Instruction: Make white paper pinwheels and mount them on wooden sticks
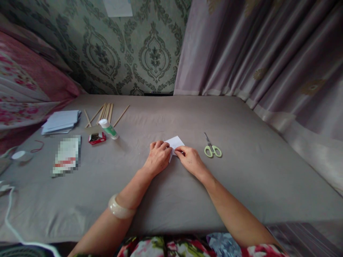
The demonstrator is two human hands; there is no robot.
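Observation:
A small folded piece of white paper (175,142) lies on the grey cloth-covered surface (171,185) in the middle. My left hand (158,157) rests on its left part with the fingers curled down, pressing it. My right hand (189,159) pinches the paper's right edge with thumb and fingertips. Both hands meet over the paper, and much of it is hidden under them. A pale bangle (120,208) sits on my left wrist.
Green-handled scissors (212,149) lie just right of my hands. To the left are a glue bottle (108,128), a small red box (97,138), wooden sticks (105,112), a stack of white paper (61,121) and a printed packet (66,156). Curtains hang on the right.

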